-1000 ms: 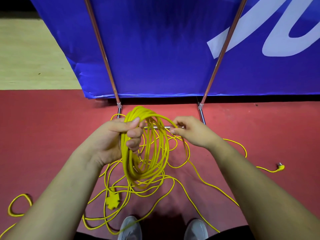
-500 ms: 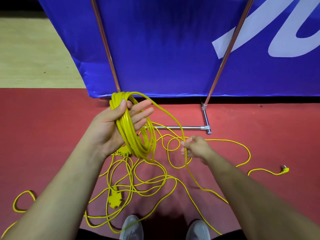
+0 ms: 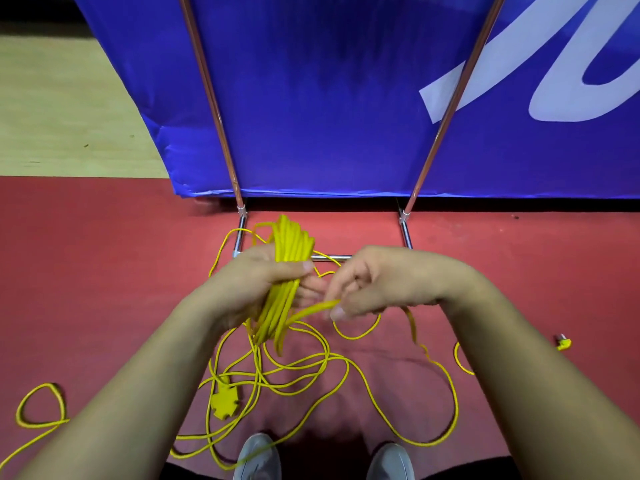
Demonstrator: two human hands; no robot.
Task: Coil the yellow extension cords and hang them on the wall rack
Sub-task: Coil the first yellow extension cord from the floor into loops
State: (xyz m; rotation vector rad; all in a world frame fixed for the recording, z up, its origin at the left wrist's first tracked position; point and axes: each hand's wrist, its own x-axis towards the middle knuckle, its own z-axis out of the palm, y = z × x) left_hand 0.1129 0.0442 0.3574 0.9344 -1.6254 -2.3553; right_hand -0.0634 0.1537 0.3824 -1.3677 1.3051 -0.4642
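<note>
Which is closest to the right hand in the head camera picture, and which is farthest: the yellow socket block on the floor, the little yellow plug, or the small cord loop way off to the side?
From the right hand:
1. Yellow socket block, on the floor below and left of it, in front of the shoes.
2. Little yellow plug, on the red floor to its right.
3. Small cord loop, far left near the picture's edge.

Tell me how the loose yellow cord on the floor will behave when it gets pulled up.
Probably floppy: the cord sprawls in soft curves on the red floor. Likely to snag, since its loops cross each other near the socket block. Seemingly light: the left hand alone holds the coil.
</note>
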